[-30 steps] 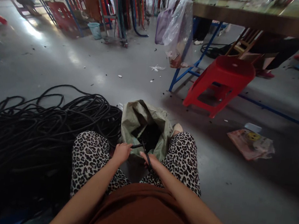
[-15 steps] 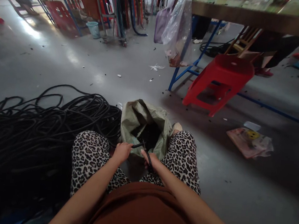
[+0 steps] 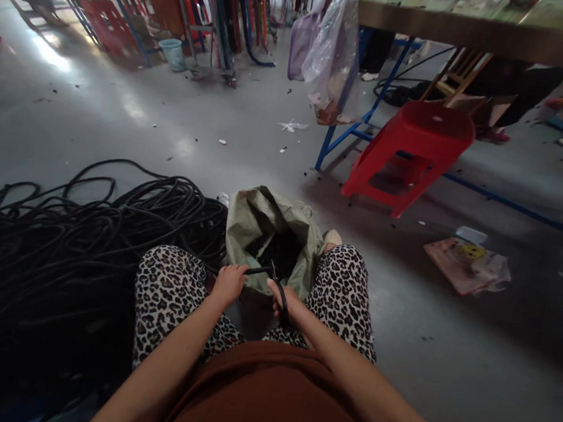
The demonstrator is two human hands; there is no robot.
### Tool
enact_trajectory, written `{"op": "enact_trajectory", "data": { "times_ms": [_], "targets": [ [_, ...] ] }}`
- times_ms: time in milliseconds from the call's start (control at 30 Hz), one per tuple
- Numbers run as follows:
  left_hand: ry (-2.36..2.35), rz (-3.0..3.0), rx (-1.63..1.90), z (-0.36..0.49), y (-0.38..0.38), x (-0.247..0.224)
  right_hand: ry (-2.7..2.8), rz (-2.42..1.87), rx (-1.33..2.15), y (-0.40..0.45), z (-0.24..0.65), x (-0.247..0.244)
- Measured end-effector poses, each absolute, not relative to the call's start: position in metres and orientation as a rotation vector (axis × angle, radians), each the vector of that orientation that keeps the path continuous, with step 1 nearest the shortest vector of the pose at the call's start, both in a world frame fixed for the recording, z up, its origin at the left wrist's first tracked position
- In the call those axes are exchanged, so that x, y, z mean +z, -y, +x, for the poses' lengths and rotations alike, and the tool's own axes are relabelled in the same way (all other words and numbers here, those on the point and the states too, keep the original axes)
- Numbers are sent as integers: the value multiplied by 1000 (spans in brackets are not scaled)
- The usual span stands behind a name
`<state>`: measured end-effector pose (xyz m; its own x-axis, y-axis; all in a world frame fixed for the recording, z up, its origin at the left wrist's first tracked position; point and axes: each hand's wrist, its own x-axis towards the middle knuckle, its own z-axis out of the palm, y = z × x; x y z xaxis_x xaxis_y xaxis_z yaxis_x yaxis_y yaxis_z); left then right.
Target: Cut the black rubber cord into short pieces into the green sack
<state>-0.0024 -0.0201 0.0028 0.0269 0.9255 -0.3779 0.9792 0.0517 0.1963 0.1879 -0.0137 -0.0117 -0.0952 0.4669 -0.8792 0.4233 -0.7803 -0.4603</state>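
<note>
My left hand [image 3: 229,285] is closed around a black cord [image 3: 257,271], whose end sticks out to the right over a sack. In my right hand [image 3: 284,302] is a pair of scissors [image 3: 281,294] with black handles; the blades point up and away, at the cord's end. Whether the blades touch the cord I cannot tell. The greenish woven sack [image 3: 246,224] stands between my knees with its mouth wide, and dark pieces [image 3: 285,248] lie inside it. To the left spreads a large tangled heap of black cord [image 3: 161,208].
A red plastic stool [image 3: 413,151] stands ahead to the right, beside a table [image 3: 481,32] on blue legs. A clear plastic bag [image 3: 335,55] hangs from the table's corner. A flat printed packet [image 3: 462,263] lies on the floor. A person's legs [image 3: 537,97] show behind the table.
The scissors' blades show a little more openly above the cord, and the handles have shifted slightly. My left hand has moved slightly left and up, still holding the cord.
</note>
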Motion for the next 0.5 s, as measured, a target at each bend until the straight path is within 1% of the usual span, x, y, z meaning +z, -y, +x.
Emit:
{"op": "enact_trajectory", "data": {
  "times_ms": [200,500],
  "targets": [
    [-1926,1925,-230,-1,18,7,798,-2012,2198,16,189,-12],
    [-1929,1887,-262,4,18,11,889,-2085,2060,18,189,-15]
  ]
}}
